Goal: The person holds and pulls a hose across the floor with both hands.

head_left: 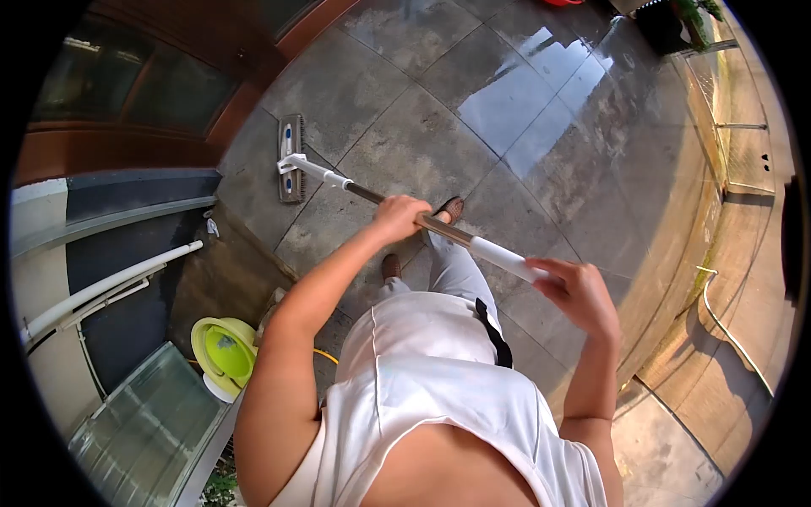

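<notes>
A flat mop with a metal pole and white grip reaches across the view, in front of my body. Its rectangular grey-brown head lies on the dark floor tiles near the reddish-brown door frame. My left hand is wrapped round the middle of the pole. At the upper end, my right hand has its fingers on the white grip; part of the palm side is hidden and slightly blurred. My shoes show below the pole.
Wet patches shine on the tiled floor. To the left are a white pipe, green basins and a glass-topped surface. A low wall curves along the right, with a thin hose beyond. A potted plant stands at the upper right.
</notes>
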A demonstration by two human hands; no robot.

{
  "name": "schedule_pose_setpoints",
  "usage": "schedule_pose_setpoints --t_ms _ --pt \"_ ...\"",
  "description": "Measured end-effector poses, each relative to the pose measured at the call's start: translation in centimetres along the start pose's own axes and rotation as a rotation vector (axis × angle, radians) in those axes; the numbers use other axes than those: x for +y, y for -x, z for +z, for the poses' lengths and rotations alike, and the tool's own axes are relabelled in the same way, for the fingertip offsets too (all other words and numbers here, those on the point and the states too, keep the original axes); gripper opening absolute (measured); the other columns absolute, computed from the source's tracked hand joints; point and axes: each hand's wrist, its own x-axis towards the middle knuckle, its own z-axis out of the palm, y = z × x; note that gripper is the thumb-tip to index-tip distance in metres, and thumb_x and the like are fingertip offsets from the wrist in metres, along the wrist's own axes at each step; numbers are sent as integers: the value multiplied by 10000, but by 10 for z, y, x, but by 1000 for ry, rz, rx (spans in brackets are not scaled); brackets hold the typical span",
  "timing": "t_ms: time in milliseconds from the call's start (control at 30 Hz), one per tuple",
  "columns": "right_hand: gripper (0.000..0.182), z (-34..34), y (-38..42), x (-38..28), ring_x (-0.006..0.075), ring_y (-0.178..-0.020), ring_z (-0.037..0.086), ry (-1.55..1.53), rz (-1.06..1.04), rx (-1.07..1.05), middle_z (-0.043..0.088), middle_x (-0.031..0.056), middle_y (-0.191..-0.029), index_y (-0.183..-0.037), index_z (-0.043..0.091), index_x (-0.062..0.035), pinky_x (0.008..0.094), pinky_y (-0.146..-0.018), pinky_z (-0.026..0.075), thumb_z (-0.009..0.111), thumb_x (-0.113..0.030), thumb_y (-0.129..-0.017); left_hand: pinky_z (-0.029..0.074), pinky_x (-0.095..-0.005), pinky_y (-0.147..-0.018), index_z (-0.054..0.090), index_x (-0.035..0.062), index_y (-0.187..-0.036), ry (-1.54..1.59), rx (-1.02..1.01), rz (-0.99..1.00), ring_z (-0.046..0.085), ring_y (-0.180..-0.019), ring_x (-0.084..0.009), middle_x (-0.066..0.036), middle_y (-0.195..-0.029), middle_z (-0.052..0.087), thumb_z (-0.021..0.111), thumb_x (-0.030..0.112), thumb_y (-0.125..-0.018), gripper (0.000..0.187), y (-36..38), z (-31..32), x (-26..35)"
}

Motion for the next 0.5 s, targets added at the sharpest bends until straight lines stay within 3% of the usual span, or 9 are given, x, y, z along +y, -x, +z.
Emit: schedule_pose_setpoints --t_ms 67,133,200,267,400,500 --pt "238 19 -73 -11 282 -664 647 109 -18 -47 680 113 -786 -1084 678 -167 395 -611 497 646 -211 -852 449 -409 -896 662 186 -1062 -146 87 -93 582 -1035 -270 -59 -1018 649 709 132 -752 318 -29 -13 -72" --pt "292 48 -129 -13 292 -720 663 203 -148 -14 667 120 -838 -1179 615 -194 407 -641 522 582 -250 -894 435 -411 -874 682 202 -1015 -254 38 -252 578 -1005 -260 -48 -955 633 718 132 -744 282 -48 -38 -116" --pt "318 39 -159 -19 302 -738 666 218 -135 -143 667 122 -843 -1221 588 -197 413 -654 528 556 -265 -912 397 -425 -898 689 234 -996 -309 -76 -375 571 -1059 -246 -26 -1010 650 722 177 -758 247 -66 -62 -119" --pt "330 30 -168 6 294 -729 662 197 -179 -85 665 118 -826 -1242 577 -230 407 -659 530 549 -272 -916 393 -422 -898 694 239 -1002 -338 -171 -366 581 -1049 -244 -21 -1009 659 706 200 -771 234 -89 -63 -113" --pt "316 -56 -141 72 271 -687 645 59 19 -34 681 125 -853 -1167 665 -199 375 -628 505 648 -155 -855 382 -438 -902 713 249 -967 -218 -253 -139 609 -1012 -227 -23 -963 674 697 250 -754 214 -165 -25 -37" --pt "250 -135 -84 102 134 -625 573 -39 339 52 684 119 -813 -1080 710 -125 293 -606 466 623 -45 -860 330 -450 -995 714 248 -954 -50 -275 170 584 -1020 -232 -19 -919 639 717 206 -719 239 -217 9 66"
